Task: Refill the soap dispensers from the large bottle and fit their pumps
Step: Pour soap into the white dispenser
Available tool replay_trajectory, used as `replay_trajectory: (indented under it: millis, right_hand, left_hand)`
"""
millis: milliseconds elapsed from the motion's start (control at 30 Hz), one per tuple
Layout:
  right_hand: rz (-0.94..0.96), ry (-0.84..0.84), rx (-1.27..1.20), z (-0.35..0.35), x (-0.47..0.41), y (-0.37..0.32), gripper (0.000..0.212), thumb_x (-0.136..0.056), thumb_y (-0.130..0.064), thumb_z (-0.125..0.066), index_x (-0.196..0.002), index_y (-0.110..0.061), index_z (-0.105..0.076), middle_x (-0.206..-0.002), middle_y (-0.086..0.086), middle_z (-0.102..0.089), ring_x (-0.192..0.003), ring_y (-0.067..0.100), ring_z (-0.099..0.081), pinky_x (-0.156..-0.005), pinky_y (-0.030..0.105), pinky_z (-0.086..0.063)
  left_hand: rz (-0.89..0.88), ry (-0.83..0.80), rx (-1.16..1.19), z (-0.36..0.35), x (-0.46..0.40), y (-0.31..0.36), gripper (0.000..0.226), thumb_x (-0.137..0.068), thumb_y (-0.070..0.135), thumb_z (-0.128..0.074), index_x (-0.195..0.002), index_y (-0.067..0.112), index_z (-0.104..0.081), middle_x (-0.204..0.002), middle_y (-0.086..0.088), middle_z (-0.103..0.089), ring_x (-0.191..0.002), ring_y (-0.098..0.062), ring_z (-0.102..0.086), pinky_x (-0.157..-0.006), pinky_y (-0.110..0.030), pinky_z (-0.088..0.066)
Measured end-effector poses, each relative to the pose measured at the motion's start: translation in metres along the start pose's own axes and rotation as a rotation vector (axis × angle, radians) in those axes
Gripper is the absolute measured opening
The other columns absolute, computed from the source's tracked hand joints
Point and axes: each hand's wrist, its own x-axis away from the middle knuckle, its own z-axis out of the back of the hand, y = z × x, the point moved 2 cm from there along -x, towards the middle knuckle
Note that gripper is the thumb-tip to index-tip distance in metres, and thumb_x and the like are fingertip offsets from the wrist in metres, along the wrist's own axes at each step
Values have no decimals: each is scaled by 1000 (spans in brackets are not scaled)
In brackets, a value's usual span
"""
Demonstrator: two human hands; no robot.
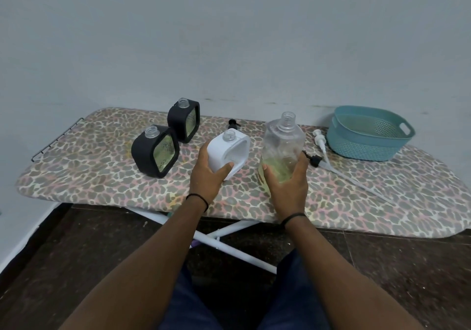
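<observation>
On an ironing board (102, 176): three soap dispensers, all uncapped — two black ones, the near black dispenser (155, 151) and the far black dispenser (184, 120), left of a single white dispenser (229, 151). One large clear bottle (283, 146) stands just right of the white dispenser. Three loose pumps: one black pump (234, 123) behind the white dispenser, one white pump (319, 139) and another black pump (313, 160) to its right. One teal basket (369, 135) sits farthest right. Two hands are in view.

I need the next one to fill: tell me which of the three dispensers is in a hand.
The white dispenser, gripped by the left hand. The two black dispensers stand untouched further left on the board.
</observation>
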Motion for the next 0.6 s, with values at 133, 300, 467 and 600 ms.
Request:
replay_trajectory:
  millis: [133,300,467,600]
  right_hand:
    - [39,-14,34,-4,-7,-14,86,-82,-31,-80,-146,-33,-22,-145,2,-47,-125,18,-51,-96,31,-46]
    - [138,-112,171,0,-29,-37,81,-82,-39,-78,-148,-38,-32,-139,-5,-54,-118,18,-57,-95,44,-53]
    - [292,-299,397,12,-47,-59,83,-81,-38,-76,-146,-49,-26,-132,-5,-60,-110,18,-62,-85,40,-56]
    - [377,-334,696,20,-58,-70,83,-80,-36,-72,-147,-52,-26,-115,-1,-64,-102,22,-61,-81,41,-53]
  left_hand:
    - [15,60,-78,-4,3,4,66,-88,30,-73,-138,21,-32,-131,-2,-51,-110,-25,-54,-83,-38,-51]
    - [-50,95,-33,-3,0,-3,61,-88,30,-74,-140,25,-43,-132,2,-55,-119,-22,-54,-90,-37,-49]
    - [-50,94,14,-2,-2,-5,69,-90,27,-72,-149,31,-38,-140,3,-54,-126,-20,-52,-102,-44,-48]
    - [-56,158,-18,-1,0,-8,70,-88,31,-74,-149,23,-40,-144,0,-51,-131,-21,-47,-107,-48,-44]
